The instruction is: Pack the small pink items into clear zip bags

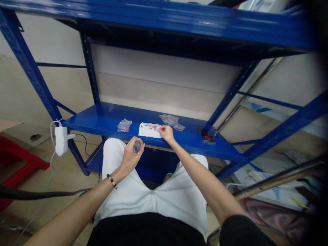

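1. Fingers (pixel 133 142) of the left hand (pixel 129 156) curl closed around a small clear plastic item (pixel 137 148), gripping it above the lap, clear of the shelf.
2. Fingertips (pixel 161 128) of the right hand (pixel 167 133) are drawn together at the edge of a white paper sheet (pixel 146 130). Any piece held between them is too small to tell.
3. A beaded bracelet (pixel 112 181) encircles the left wrist. White shorts (pixel 153 191) lie below both forearms, and a black sleeve (pixel 241 232) covers the upper right arm.
4. Small red and pink pieces (pixel 151 127) lie on the paper sheet, which rests on a blue steel shelf (pixel 184 141), directly beyond the right hand.
5. A small clear bag with pink contents (pixel 124 125) lies just left of the paper. Flattened clear plastic bags (pixel 171 121) lie just beyond it, to the right.
6. A pixelated, unidentifiable object (pixel 206 135) sits farther right on the same shelf.
7. A white power adapter (pixel 61 140) hangs by its cable from the left of the shelf. A red stool (pixel 20 160) stands on the floor, farther left.
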`<state>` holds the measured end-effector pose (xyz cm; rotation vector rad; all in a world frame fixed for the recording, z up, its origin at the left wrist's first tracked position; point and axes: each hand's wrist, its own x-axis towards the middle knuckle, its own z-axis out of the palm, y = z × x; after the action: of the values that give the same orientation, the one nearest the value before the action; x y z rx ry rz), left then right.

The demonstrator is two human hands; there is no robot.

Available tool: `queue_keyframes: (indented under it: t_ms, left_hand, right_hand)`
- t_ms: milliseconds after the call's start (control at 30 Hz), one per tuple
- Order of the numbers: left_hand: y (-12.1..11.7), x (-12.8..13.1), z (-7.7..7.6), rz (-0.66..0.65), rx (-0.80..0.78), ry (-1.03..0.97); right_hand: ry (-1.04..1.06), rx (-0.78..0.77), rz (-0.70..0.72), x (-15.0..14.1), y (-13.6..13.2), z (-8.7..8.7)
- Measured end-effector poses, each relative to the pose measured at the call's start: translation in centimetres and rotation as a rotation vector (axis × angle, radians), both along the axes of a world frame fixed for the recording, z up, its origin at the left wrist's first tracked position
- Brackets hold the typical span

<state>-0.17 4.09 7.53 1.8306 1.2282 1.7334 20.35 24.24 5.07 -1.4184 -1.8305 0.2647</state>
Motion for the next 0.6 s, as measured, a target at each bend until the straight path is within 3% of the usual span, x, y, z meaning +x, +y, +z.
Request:
queue_keyframes:
  t_ms: [133,267,400,500,600]
  left_hand:
    - [0.6,-0.2,-0.6,-0.048,-0.104,-0.117]
    - [1.3,-0.3,-1.6,-0.204,-0.391,-0.354]
    - [0.8,0.1,-1.6,-0.516,-0.696,-0.558]
    - [-0.1,0.5,-1.1,-0.731,-0.746,-0.556]
    - [-1.0,0.9,-0.8,-0.821,-0.774,-0.436]
  right_hand:
    - [0.051,0.028,-0.034,0.0,-0.4,0.8]
    - [0.143,0.098,-0.033,-0.7,-3.1,2.1]
    - [0.423,0.064,0.091,-1.8,-9.7,1.7]
    - [0.641,-0.107,0.164,-2.1,-15.7,0.2]
    - [0.782,-0.199,0.160,-1.9,-19.7,-0.4]
